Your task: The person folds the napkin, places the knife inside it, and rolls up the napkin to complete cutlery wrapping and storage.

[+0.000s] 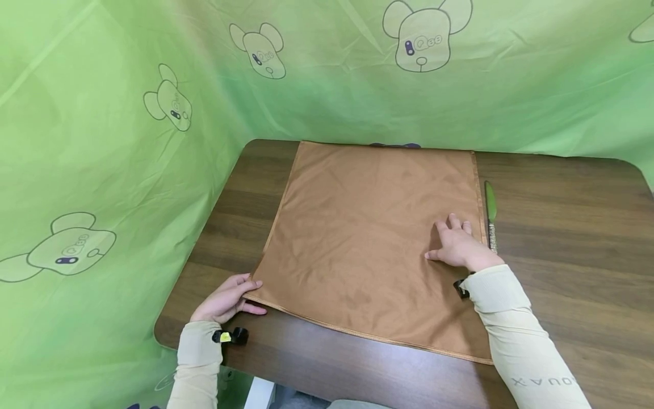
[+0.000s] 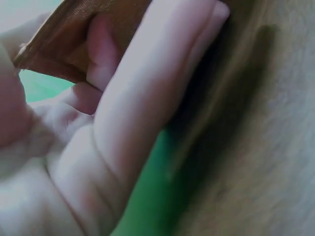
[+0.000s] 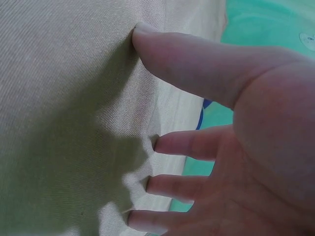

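A square brown cloth (image 1: 368, 227) with stitched edges lies spread over the table, lightly wrinkled. My left hand (image 1: 227, 298) pinches its near left corner, thumb on top and fingers underneath; the left wrist view shows the folded corner of the cloth (image 2: 74, 59) between thumb and fingers. On the right part of the cloth, my right hand (image 1: 457, 247) rests with spread fingers, and its fingertips (image 3: 142, 34) touch the fabric. Just past the cloth's right edge lies a knife (image 1: 491, 204) with a green blade and a patterned handle, partly hidden by the right hand.
The dark wooden table (image 1: 572, 238) has rounded corners. Green curtains (image 1: 327, 102) printed with mouse-like heads hang along its back and left. A white table leg (image 1: 259, 393) shows below the front edge.
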Tool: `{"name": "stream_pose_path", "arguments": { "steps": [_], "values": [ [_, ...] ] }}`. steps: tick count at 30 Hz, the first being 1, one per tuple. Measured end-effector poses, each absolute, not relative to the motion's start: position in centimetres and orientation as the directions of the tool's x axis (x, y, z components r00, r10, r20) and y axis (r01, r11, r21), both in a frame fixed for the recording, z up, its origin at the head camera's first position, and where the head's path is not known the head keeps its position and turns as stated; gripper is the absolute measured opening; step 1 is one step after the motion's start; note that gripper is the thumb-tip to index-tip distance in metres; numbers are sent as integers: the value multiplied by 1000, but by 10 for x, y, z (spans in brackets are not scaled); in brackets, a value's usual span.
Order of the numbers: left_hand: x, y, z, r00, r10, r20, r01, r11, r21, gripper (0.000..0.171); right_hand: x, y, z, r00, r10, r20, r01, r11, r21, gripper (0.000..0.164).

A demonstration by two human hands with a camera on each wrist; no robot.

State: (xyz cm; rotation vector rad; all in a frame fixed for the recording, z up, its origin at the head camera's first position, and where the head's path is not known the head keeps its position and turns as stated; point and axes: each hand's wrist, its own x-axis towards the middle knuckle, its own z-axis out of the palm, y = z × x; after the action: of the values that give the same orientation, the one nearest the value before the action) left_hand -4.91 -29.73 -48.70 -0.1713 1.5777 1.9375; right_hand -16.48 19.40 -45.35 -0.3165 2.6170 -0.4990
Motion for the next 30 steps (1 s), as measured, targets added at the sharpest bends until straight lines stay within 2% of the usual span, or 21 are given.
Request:
{"name": "stream_pose_path", "arguments": {
  "steps": [6, 11, 17, 24, 30],
  "values": [
    [-49, -300, -491, -797, 489, -354, -535, -300, 790, 28, -165, 194, -453, -872, -305, -384, -139, 905, -402, 90],
    [-48, -297, -493, -789, 481, -381, -561, -315, 765, 31, -165, 194, -454, -873, -305, -379, -143, 906, -399, 90],
    [-45, -295, -492, -779, 460, -426, -595, -327, 734, 44, -164, 194, -454, -874, -307, -377, -142, 902, -407, 90],
    [-45, -296, -494, -772, 532, -348, -580, -365, 728, 29, -164, 194, -455, -870, -310, -383, -139, 900, -412, 91],
    [-47, -294, -496, -795, 496, -350, -551, -348, 759, 27, -165, 194, -455, -867, -316, -387, -144, 900, -412, 91]
  ]
}}
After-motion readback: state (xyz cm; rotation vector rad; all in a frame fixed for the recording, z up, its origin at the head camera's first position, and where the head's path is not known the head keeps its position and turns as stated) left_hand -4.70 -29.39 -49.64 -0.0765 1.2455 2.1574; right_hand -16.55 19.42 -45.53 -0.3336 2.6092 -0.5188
